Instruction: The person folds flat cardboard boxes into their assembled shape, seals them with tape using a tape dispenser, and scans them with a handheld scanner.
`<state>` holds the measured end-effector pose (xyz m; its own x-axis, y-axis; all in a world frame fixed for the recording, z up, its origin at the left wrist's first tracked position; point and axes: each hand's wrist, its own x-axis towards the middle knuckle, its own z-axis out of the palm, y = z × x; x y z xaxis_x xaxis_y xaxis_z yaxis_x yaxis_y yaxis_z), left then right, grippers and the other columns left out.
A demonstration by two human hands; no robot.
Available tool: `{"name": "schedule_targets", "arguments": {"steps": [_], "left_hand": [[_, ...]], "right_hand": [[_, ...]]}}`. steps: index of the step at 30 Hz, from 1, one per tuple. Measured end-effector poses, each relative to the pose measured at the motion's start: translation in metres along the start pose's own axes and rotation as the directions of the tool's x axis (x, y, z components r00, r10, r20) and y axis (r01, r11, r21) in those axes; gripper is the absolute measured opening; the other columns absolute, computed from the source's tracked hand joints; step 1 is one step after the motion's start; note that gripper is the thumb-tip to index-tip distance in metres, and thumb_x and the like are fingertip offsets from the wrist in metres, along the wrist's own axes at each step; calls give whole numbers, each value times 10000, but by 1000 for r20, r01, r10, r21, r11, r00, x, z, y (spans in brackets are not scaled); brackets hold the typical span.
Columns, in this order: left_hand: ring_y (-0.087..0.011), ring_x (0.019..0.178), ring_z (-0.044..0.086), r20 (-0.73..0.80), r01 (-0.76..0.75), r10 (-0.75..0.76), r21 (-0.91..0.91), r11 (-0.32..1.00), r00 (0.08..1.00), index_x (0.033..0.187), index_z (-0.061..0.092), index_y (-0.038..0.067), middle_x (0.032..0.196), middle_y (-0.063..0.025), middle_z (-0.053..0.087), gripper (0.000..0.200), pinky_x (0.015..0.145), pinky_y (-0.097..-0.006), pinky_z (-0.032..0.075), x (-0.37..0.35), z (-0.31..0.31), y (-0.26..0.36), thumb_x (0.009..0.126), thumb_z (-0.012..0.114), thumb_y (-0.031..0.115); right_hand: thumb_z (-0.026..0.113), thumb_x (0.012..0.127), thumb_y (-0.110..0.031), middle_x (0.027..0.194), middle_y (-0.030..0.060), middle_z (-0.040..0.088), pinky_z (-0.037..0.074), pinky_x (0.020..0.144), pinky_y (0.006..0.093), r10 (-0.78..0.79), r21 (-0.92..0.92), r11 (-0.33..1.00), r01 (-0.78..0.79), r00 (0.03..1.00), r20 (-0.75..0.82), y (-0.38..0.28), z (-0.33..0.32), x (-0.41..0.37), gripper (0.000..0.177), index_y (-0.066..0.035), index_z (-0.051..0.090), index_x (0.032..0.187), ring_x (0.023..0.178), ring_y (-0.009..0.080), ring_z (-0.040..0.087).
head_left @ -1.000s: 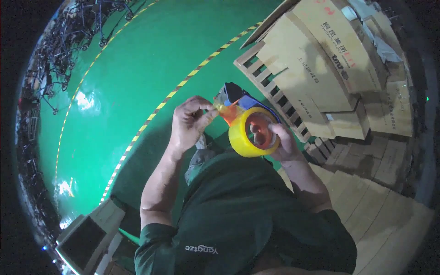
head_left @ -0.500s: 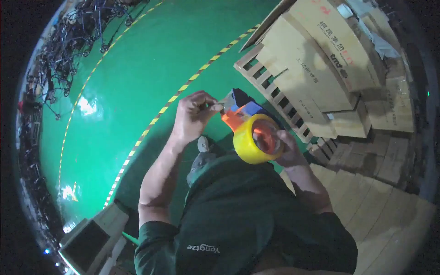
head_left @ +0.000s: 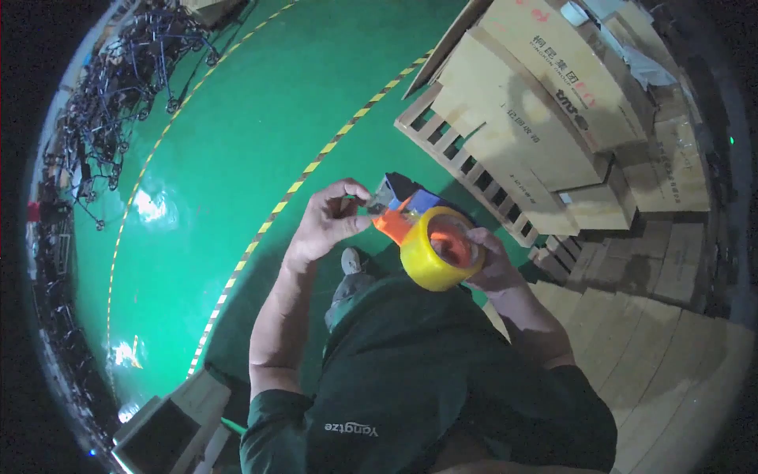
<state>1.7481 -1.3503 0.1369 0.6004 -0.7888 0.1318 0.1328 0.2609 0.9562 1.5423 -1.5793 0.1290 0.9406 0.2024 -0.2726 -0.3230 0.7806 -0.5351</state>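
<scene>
My right hand (head_left: 493,261) grips a tape gun (head_left: 392,223) with orange and blue parts, partly hidden behind its tape roll. The big yellow roll of packing tape (head_left: 426,265) has an orange hub and faces up toward me. My left hand (head_left: 325,220) is at the gun's front end, its thumb and forefinger bent around a thin, greyish translucent piece that looks like the tape's free end. Both hands are in front of my dark green shirt (head_left: 410,371), above the floor.
Flattened cardboard boxes (head_left: 513,118) are stacked on a slatted pallet (head_left: 450,150) at the right. More cardboard (head_left: 632,347) lies lower right. A yellow-black floor line (head_left: 292,189) crosses the green floor (head_left: 205,221). Tangled dark metal frames (head_left: 134,79) stand upper left, a box-like object (head_left: 170,430) lower left.
My left hand has shifted slightly left and down, its thumb and forefinger a bit further apart. The tape gun has moved a little toward me. My right hand keeps its grip.
</scene>
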Motion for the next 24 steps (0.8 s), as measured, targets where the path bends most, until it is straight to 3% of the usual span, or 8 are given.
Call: {"name": "schedule_targets", "arguments": {"steps": [2, 5, 8, 11, 14, 20, 23, 24], "left_hand": [[-74, 670, 360, -11, 21, -21, -18, 1000, 1000, 1058, 619, 79, 957, -7, 545, 309, 602, -219, 303, -2, -2, 2, 767, 694, 153], [-77, 615, 289, -29, 12, -10, 53, 999, 1000, 1079, 617, 81, 943, 0, 515, 501, 545, -231, 240, 1, -4, 14, 764, 731, 454], [-72, 589, 259, -50, -79, 89, 186, 979, 995, 1009, 658, 126, 925, 6, 533, 403, 498, -218, 225, 8, -2, 16, 770, 793, 421], [-180, 778, 503, -67, -139, 148, 116, 983, 987, 888, 676, 72, 862, -51, 604, 121, 706, -302, 412, 8, -6, 19, 845, 731, 171], [-135, 730, 453, -46, -23, 36, 247, 969, 998, 732, 590, 73, 751, -13, 533, 190, 672, -270, 364, 19, -4, 22, 903, 658, 123], [-179, 872, 597, -5, 9, -9, 11, 1000, 1000, 826, 645, 52, 955, -102, 664, 52, 780, -304, 474, 29, -32, -3, 857, 686, 59], [-219, 846, 638, 19, 78, -76, -163, 984, 997, 812, 656, 58, 903, -155, 677, 94, 699, -313, 492, 46, -43, -25, 828, 731, 111], [-188, 788, 612, 25, 122, -119, -150, 981, 993, 796, 652, 62, 887, -143, 682, 123, 644, -289, 452, 55, -37, -25, 832, 733, 147]], "right_hand": [[536, 935, -400, 1228, 134, 571, 473, 993, 366, -4, 44, 999, 5, 1000, -5, -2, 7, 2, 520, -29, 500, 1297, 1166, 243, 562], [539, 939, -361, 1189, 131, 601, 495, 960, 350, 9, 127, 992, -9, 1000, 2, -3, 11, 8, 488, -15, 520, 1283, 1129, 236, 590], [559, 928, -357, 1198, 150, 570, 501, 950, 349, -36, -4, 999, 35, 997, -64, 2, 8, 11, 515, -3, 495, 1296, 1139, 246, 578], [505, 942, -350, 1168, 163, 577, 498, 933, 304, -77, -90, 994, 66, 989, -123, 0, 32, 18, 463, 7, 541, 1234, 1110, 226, 588], [514, 941, -312, 1118, 151, 590, 512, 822, 300, -68, -95, 994, 54, 987, -147, -5, 36, 21, 398, -35, 503, 1227, 960, 215, 609], [611, 894, -210, 1003, 66, 611, 517, 622, 266, -21, 20, 999, 25, 981, -195, 7, 35, 34, 383, -104, 466, 1233, 747, 151, 633], [574, 896, -192, 987, 100, 597, 508, 727, 285, -248, -190, 956, 224, 962, -114, 26, 16, 36, 453, -117, 400, 1307, 843, 176, 621], [570, 893, -216, 954, 106, 612, 507, 737, 282, -188, -62, 982, 180, 964, -188, 18, 23, 33, 381, -81, 451, 1229, 832, 180, 628]]}}
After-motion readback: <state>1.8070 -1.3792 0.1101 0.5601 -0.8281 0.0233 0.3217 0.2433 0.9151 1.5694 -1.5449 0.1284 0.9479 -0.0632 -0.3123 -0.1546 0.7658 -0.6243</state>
